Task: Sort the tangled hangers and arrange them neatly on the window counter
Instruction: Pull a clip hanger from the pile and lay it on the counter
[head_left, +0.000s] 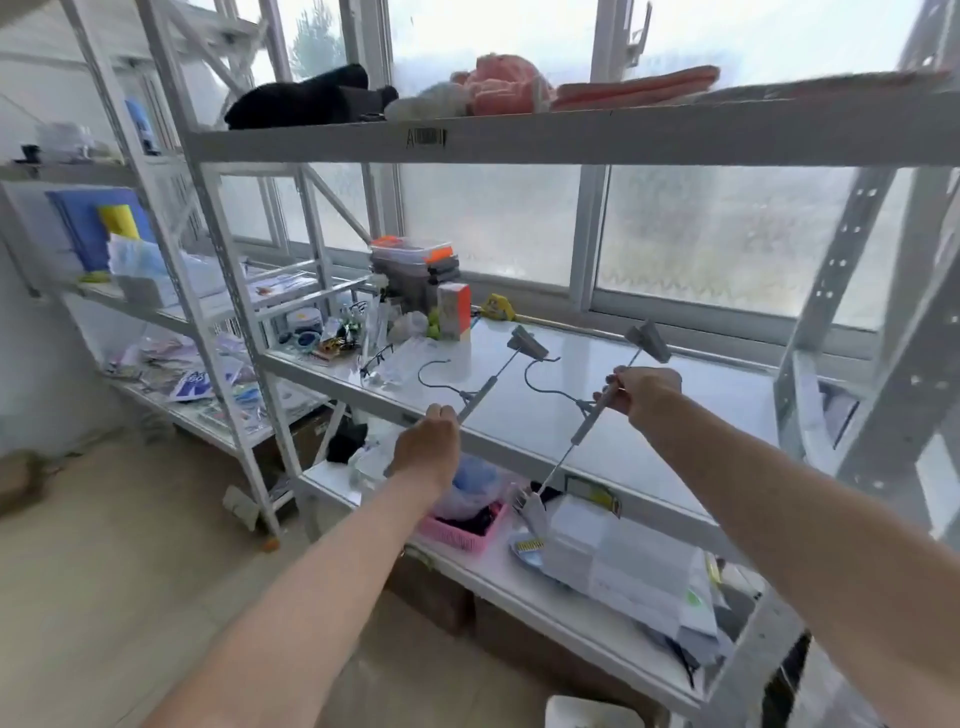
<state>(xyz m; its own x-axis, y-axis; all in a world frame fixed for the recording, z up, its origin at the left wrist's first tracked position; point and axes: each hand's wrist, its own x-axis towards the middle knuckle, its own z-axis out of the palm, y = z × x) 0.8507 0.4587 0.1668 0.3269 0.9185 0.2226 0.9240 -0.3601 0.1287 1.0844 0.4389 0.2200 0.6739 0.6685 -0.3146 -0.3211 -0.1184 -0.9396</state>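
Two grey clip hangers are held apart above the white counter (649, 415) by the window. My left hand (428, 447) grips the near end of the left hanger (493, 382), whose far clip and dark wire hook point toward the window. My right hand (647, 389) is closed around the rod of the right hanger (587, 421). One clip of that hanger sticks up past my fingers, and the other clip hangs below the counter's front edge. The two hangers do not touch each other.
Boxes and small clutter (415, 296) crowd the counter's left end. A shelf board (519, 135) with clothes runs overhead. Below the counter, a lower shelf holds a pink basket (467, 535) and plastic packages (623, 566). White rack posts (841, 322) stand at both sides.
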